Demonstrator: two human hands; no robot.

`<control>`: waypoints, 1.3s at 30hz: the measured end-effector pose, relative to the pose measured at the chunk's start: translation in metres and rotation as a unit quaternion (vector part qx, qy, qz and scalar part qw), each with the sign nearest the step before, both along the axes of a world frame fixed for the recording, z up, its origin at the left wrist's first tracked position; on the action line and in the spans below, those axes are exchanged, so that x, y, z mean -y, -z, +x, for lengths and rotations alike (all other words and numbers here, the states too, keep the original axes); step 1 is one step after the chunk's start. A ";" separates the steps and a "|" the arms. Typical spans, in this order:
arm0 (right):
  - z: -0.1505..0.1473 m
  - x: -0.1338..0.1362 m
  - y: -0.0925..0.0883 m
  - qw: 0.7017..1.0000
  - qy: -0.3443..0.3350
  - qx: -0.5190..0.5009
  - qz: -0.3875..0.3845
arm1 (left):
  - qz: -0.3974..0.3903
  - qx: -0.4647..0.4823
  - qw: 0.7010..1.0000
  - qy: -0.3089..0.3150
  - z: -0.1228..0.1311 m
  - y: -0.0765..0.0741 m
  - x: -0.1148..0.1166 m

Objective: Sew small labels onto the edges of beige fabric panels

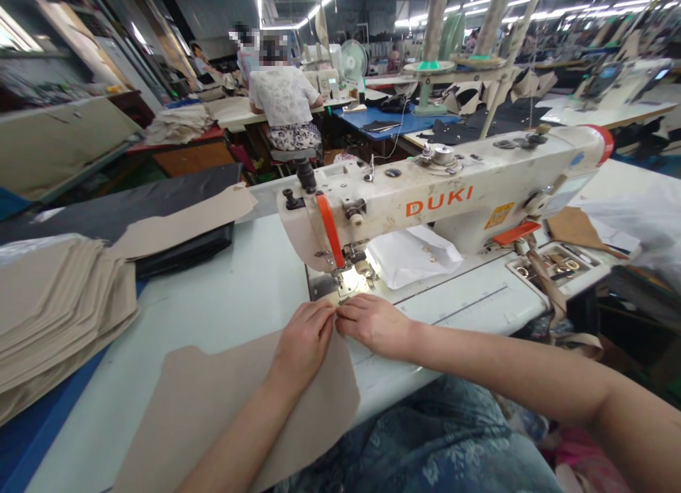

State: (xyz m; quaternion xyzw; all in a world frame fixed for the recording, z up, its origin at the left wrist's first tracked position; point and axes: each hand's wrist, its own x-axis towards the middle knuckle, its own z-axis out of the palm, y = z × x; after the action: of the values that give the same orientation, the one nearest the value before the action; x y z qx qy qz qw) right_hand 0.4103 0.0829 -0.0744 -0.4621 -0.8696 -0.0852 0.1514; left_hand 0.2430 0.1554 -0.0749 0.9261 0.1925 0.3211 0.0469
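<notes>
Just in front of the lit needle area of a white sewing machine (447,188), my two hands meet fingertip to fingertip. My left hand (306,340) has its fingers pressed together on the upper edge of a beige fabric piece (223,394), which lies across the table and hangs toward my lap. My right hand (372,325) is closed in a pinch beside it; what lies between its fingertips is too small to make out. A white paper or cloth bag (412,255) rests under the machine's arm.
Stacked beige pieces (58,308) lie at the left, near folded black material (186,255) with one beige piece on it. A tray of small metal parts (558,266) sits at the right. A seated person (284,96) works farther back.
</notes>
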 end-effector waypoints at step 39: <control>0.018 -0.037 0.010 0.998 0.054 -0.022 0.023 | 0.079 -0.005 0.996 0.043 0.021 0.007 -0.052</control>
State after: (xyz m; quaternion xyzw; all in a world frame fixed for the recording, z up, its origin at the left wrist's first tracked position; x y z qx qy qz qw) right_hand 0.4279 0.1202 -0.0842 -0.5063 -0.8379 -0.1028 0.1761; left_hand 0.2644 0.2074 -0.0823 0.9358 0.1268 0.3287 -0.0139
